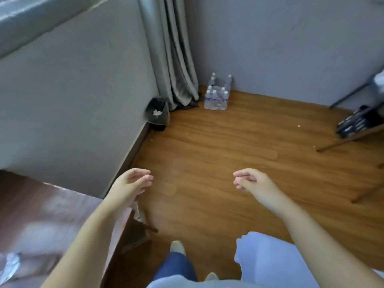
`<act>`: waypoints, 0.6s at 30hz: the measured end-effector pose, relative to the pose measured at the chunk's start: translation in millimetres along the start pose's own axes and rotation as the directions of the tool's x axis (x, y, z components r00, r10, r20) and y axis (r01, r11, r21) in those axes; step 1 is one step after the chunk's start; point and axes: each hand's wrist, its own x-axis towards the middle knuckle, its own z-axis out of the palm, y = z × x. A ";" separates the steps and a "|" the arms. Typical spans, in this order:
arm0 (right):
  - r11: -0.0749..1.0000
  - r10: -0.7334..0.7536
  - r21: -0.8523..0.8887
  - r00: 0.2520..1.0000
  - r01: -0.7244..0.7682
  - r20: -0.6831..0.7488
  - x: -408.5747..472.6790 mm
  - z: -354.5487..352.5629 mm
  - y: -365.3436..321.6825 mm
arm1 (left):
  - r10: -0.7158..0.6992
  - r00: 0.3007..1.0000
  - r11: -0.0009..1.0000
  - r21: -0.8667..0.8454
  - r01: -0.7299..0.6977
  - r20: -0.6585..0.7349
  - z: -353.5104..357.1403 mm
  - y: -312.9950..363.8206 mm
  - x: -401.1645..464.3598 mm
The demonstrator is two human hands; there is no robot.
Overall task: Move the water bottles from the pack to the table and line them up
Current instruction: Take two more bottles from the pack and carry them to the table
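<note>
A plastic-wrapped pack of clear water bottles (216, 99) with white caps stands on the wooden floor in the far corner, by the curtain. Two more bottles stick up at its rear. A dark wooden table (47, 206) fills the lower left, with a blurred clear bottle (10, 267) lying at its near left edge. My left hand (133, 181) hovers over the table's right edge, fingers loosely curled and empty. My right hand (249, 180) hangs over the floor, fingers loosely curled, holding nothing. Both hands are far from the pack.
A small black bin (159, 114) stands against the left wall near the grey curtain (172, 59). A chair with dark items (357, 121) stands at the right. My legs and feet (177, 260) are at the bottom. Bare wooden floor lies between me and the pack.
</note>
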 end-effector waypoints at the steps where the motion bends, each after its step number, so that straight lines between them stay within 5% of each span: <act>1: 1.000 0.012 0.012 1.000 -0.012 -0.023 15.9 -9.6 -0.7 | 0.009 1.000 1.000 0.010 -0.009 0.024 10.1 11.8 22.8; 18: 0.971 0.160 0.218 0.952 -0.104 -0.261 374.2 -163.9 -126.3 | 0.030 0.971 0.989 0.134 -0.063 0.237 105.4 230.8 465.2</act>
